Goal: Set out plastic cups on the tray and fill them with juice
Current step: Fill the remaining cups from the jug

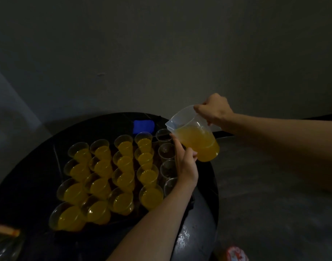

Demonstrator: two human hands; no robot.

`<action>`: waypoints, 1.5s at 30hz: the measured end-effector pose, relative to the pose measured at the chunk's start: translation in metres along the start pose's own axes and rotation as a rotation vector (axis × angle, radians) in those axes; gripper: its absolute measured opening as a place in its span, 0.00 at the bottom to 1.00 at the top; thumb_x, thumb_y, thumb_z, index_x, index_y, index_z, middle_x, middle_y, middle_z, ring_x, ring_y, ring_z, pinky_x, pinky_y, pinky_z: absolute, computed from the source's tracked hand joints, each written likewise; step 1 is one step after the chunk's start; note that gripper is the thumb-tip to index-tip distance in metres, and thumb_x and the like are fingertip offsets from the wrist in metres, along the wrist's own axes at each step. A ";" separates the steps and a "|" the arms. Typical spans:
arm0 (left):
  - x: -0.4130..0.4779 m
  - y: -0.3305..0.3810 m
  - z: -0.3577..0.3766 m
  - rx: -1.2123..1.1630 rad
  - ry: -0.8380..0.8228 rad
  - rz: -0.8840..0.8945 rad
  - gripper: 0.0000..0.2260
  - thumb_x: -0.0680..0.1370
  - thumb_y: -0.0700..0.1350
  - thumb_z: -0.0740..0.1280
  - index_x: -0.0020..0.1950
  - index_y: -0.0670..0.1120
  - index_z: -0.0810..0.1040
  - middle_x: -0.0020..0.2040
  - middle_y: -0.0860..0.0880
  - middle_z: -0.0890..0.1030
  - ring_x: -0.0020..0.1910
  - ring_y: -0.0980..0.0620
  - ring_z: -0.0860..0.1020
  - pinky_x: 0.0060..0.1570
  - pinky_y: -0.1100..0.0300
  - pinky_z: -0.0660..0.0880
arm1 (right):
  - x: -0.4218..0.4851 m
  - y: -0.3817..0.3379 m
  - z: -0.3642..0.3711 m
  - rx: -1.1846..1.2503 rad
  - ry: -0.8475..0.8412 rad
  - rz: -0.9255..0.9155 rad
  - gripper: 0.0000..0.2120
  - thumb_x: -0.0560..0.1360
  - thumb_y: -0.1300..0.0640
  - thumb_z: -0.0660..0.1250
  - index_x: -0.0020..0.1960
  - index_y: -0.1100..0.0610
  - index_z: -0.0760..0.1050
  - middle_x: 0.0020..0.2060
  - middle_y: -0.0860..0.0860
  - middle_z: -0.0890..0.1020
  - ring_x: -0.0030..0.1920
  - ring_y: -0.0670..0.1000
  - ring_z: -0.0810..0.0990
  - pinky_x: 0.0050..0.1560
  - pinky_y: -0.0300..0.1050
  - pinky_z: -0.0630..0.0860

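Note:
On a dark tray (156, 160) stand several clear plastic cups filled with orange juice (122, 162), in rows. Along the tray's right side runs a column of empty cups (166, 150). Above that column, a clear plastic jug (197, 140), about half full of orange juice, tilts with its spout to the left. My right hand (213, 110) grips its handle from above. My left hand (186, 163) props the jug from below, fingers straight against its side and thumb at its base. No juice stream is visible.
The tray lies on a round black table (197, 223) set against a grey wall. A blue block (143, 127) sits behind the cups. A red and white object (236, 251) is at the bottom right, and an orange-tipped thing (7, 230) at the bottom left.

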State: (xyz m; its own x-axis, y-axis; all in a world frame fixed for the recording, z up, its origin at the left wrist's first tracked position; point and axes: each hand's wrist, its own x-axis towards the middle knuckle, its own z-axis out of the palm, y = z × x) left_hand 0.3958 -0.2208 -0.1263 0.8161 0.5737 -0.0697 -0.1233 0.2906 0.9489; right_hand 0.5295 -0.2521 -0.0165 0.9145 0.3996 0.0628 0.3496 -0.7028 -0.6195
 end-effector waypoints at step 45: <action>0.006 -0.009 -0.008 -0.056 -0.012 -0.098 0.43 0.69 0.46 0.60 0.82 0.61 0.47 0.75 0.46 0.65 0.68 0.44 0.70 0.66 0.37 0.73 | 0.019 -0.013 0.019 -0.113 -0.058 0.024 0.13 0.76 0.53 0.67 0.38 0.61 0.75 0.34 0.57 0.79 0.33 0.54 0.80 0.34 0.45 0.80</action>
State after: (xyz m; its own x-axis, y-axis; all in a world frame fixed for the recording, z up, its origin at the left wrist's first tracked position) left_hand 0.3977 -0.2140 -0.1381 0.8327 0.5309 -0.1576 -0.0732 0.3876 0.9189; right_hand 0.5382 -0.2248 -0.0223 0.9109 0.4125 0.0016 0.3511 -0.7732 -0.5281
